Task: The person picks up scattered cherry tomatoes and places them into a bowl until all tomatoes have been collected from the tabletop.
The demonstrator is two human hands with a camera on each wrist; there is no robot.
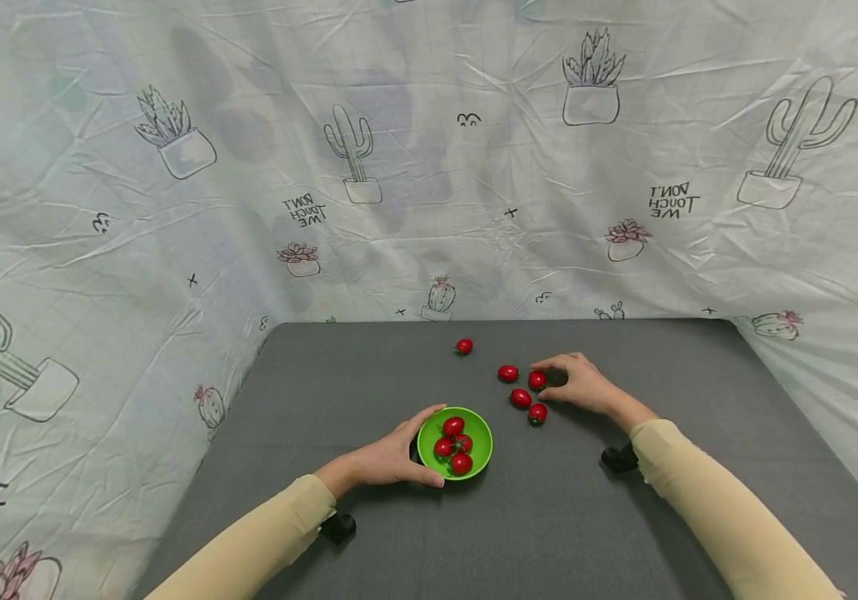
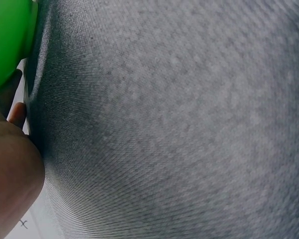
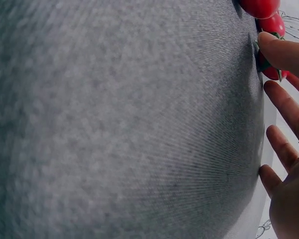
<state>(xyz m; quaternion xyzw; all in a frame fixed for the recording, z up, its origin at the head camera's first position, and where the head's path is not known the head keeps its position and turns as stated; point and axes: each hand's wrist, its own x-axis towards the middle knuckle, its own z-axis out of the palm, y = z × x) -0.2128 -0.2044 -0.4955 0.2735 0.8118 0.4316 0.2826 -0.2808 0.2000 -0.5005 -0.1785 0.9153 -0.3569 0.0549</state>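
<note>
The left hand (image 1: 387,458) curls round the near-left rim of the green bowl (image 1: 478,454), which holds four tomatoes and sits mid-table. The right hand (image 1: 582,385) pinches a tomato (image 1: 537,380) among three loose ones (image 1: 521,398). Bare grey table (image 1: 699,417) lies open on every side, its edges well apart from both hands.

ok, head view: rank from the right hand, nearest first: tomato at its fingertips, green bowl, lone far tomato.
1. tomato at its fingertips, touching the right hand
2. lone far tomato, toward the back edge
3. green bowl, by the left hand
</note>
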